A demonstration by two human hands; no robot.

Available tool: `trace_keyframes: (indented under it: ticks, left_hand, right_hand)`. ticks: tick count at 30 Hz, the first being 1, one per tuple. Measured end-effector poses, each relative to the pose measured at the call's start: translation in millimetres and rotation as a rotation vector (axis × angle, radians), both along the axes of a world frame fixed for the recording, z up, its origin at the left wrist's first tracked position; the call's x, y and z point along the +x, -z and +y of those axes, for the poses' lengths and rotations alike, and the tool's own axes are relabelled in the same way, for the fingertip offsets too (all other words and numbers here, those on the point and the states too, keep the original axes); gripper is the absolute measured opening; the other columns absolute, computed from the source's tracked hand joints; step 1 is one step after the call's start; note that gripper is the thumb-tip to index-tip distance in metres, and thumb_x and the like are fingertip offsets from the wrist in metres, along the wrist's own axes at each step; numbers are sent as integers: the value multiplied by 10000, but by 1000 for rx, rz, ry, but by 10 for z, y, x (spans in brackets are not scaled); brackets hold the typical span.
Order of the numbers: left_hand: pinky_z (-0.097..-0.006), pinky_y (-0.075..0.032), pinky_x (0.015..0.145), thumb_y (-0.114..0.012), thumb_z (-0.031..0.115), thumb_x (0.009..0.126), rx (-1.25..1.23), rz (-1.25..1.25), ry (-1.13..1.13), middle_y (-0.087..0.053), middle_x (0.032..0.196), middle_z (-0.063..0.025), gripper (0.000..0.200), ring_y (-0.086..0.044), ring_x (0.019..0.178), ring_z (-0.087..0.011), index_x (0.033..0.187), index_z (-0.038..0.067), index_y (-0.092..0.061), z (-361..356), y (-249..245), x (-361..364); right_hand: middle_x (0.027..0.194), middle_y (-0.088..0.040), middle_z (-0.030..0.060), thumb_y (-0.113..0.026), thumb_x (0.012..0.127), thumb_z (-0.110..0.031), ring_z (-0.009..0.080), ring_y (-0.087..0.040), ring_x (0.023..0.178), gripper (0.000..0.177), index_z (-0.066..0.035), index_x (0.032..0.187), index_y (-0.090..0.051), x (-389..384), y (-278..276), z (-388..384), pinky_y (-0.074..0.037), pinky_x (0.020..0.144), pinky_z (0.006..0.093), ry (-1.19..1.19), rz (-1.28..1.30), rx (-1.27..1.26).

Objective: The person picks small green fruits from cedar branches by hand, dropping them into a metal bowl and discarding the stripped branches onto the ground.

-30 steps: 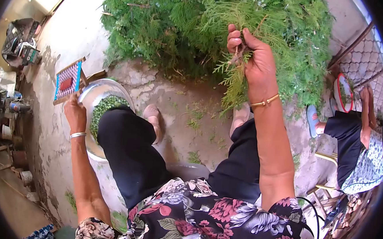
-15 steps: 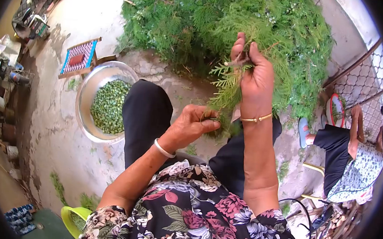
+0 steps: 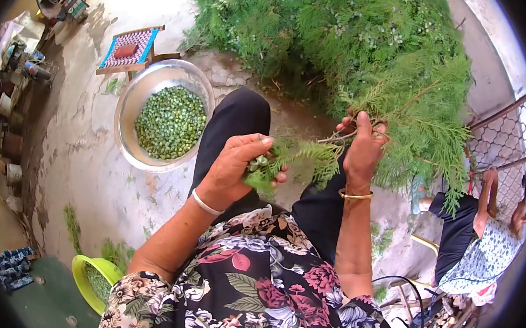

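And here the right hand (image 3: 363, 151) grips the woody stem of a leafy branch (image 3: 421, 123), which steadies it, while the left hand (image 3: 229, 166) closes round a sprig end with pale berries, fingers curled about it. The metal basin (image 3: 126, 115) of green berries sits beside the left knee, within easy reach, and the heap of greenery (image 3: 345, 29) lies just ahead.

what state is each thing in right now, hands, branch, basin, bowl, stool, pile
left hand, curled round leafy tips
right hand, gripping the branch
branch, still leafy
metal basin, partly filled with green pieces
yellow-green bowl, greenery inside
woven stool, red block on seat
pile, loosely heaped greenery
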State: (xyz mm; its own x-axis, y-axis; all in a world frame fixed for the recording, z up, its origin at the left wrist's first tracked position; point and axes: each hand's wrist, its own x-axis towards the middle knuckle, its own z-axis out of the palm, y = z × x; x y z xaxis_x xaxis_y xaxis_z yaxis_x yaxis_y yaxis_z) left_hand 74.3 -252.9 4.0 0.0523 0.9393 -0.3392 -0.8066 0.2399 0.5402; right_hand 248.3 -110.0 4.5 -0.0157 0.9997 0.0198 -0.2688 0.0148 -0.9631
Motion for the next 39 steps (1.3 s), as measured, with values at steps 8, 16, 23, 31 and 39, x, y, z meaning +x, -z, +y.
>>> trace_keyframes:
  ticks: [8,16,23,31,39]
  left_hand:
    - [-294,-537,716,-641,49,810,90,270,58,-618,993,-140,409,-639,830,-215,1182,-48,-500,-224,33,-152]
    - [-257,-505,701,-663,-68,695,176,1041,-62,-658,885,-62,288,-636,786,-159,977,-15,-662,-397,81,-258]
    - [-366,-480,606,-708,11,639,420,1917,-71,-606,816,-115,261,-598,707,-274,890,62,-659,-473,420,-358]
    - [-391,-471,587,-688,37,671,385,2119,-171,-573,838,-148,282,-575,692,-313,931,40,-579,-565,459,-297]
    - [-392,-464,584,-684,16,668,397,1942,-401,-559,816,-146,259,-568,680,-331,890,0,-550,-274,169,-23]
  right_hand:
    - [823,-640,135,-549,912,-90,169,-613,624,118,16,953,-519,-4,71,-128,-539,537,304,29,27,44]
    - [786,-640,101,-543,923,-119,158,-606,615,123,1,948,-534,-63,140,-382,-504,562,286,-52,-28,-4]
    - [734,-578,63,-550,923,-125,149,-595,611,115,-38,941,-476,-252,413,-598,-498,528,280,-144,-54,-170]
    - [756,-568,29,-724,824,-249,80,-500,617,328,-31,949,-515,-110,261,-722,-425,563,234,-328,-505,-166]
    - [831,-635,22,-780,728,-115,147,-602,738,358,-16,999,-567,-196,221,-972,-499,684,295,-532,-527,47]
